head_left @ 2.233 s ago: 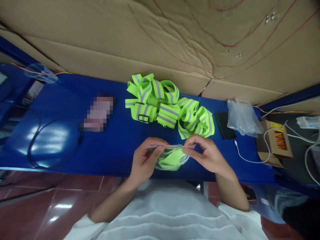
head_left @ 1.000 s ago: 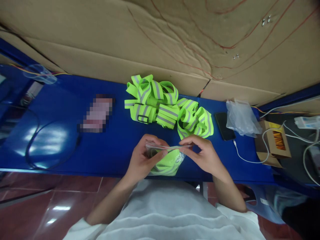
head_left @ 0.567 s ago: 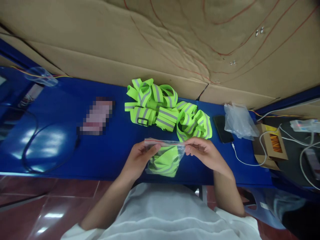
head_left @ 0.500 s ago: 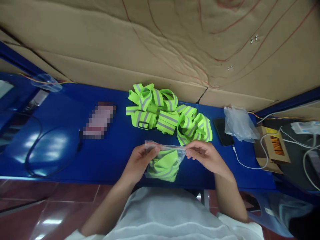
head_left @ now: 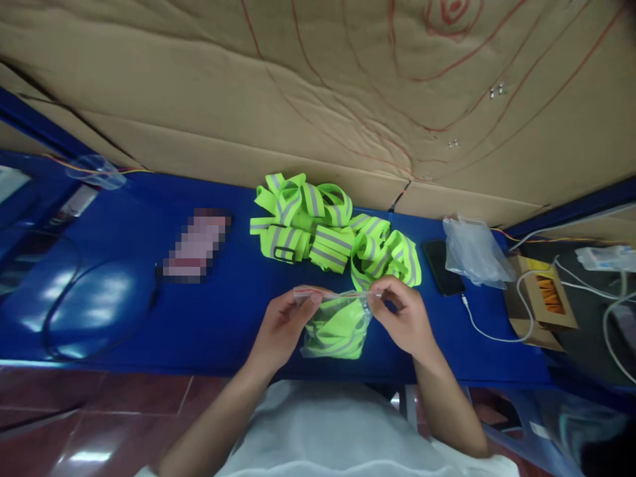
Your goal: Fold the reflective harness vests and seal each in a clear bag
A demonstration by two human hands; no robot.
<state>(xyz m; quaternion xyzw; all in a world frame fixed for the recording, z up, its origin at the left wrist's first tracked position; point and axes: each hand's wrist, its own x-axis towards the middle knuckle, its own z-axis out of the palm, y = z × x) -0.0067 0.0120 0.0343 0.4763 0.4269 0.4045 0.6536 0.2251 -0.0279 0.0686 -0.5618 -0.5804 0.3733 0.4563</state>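
Note:
My left hand [head_left: 282, 324] and my right hand [head_left: 402, 318] pinch the two top corners of a small clear zip bag [head_left: 338, 324] above the near edge of the blue table [head_left: 223, 305]. A folded neon-green reflective band shows through the bag's plastic. Its red-lined top strip runs between my fingertips. Just behind the bag lies a heap of neon-green reflective bands [head_left: 332, 228] with grey stripes.
A stack of empty clear bags [head_left: 472, 248] and a black phone [head_left: 442, 265] with a white cable lie to the right, beside a small cardboard box [head_left: 544, 295]. A blurred flat object [head_left: 196, 245] and a black cable [head_left: 89, 324] lie left. Cardboard sheets [head_left: 348, 86] stand behind.
Both hands kept hold of the bag's top edge. The bag, first bunched between my hands, now hangs flatter below the strip, and my right hand has closed in on its corner.

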